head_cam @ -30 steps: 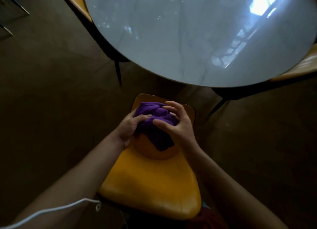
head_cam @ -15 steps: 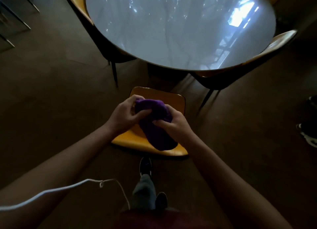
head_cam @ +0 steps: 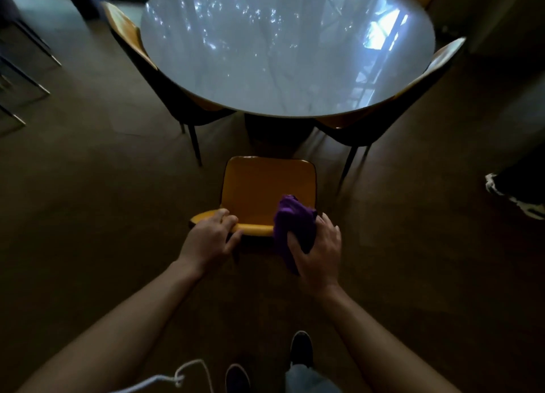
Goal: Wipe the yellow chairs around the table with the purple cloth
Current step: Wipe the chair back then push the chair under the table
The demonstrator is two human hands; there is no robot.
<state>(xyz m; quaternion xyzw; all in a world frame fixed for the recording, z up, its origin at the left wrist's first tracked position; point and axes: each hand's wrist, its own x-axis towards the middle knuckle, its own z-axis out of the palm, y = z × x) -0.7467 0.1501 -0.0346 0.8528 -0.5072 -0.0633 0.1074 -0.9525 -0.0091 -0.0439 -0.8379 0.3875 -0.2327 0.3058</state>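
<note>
A person stands behind a yellow chair (head_cam: 267,190), looking down at it. A second ago both hands were bunching the purple cloth (head_cam: 290,226) together over the chair; now they have parted. The left hand (head_cam: 210,239) has let go of the cloth and grips the top edge of the chair's backrest, fingers curled over it. The right hand (head_cam: 318,252) alone holds the wadded cloth, pressed against the right end of the same edge. This suggests the cloth is gathered and wiping of the backrest is starting, with the left hand steadying the chair. Ahead is a round glossy table (head_cam: 283,53), with a chair on the left (head_cam: 129,36) and a chair on the right (head_cam: 436,62) tucked in beside it, probably awaiting their turn. A white cord (head_cam: 180,378) dangles near the person's shoes. Nothing blocks the chair
</note>
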